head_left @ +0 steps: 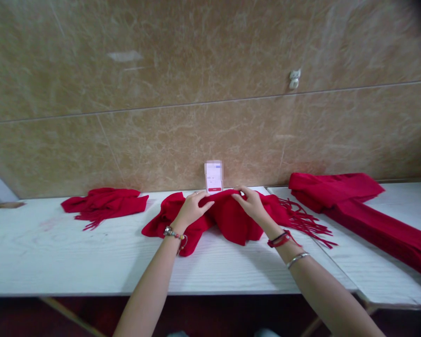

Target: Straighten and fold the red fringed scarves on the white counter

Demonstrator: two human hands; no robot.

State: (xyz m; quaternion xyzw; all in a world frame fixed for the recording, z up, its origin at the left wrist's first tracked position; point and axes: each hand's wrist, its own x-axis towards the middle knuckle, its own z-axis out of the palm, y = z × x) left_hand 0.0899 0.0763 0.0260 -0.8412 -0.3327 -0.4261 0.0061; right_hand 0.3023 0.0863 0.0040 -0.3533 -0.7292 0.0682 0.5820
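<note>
A red fringed scarf (235, 220) lies bunched on the white table in front of me, its tassels spread toward the right. My left hand (192, 208) grips the scarf's upper edge left of centre, thumb pointing inward. A short way to the right, my right hand (250, 203) pinches the same edge between thumb and fingers. Between the hands the cloth is raised a little and hangs in folds. Just behind it a phone (214, 178) with a lit screen leans upright against the wall, its lower end partly covered by the scarf.
A crumpled red scarf (107, 203) lies on the white table (73, 267) at left. Another red scarf (354, 206), folded lengthwise, stretches across the right side. The tan marble-look wall (161, 131) rises behind, with a small white cat-shaped hook (294, 79) on it.
</note>
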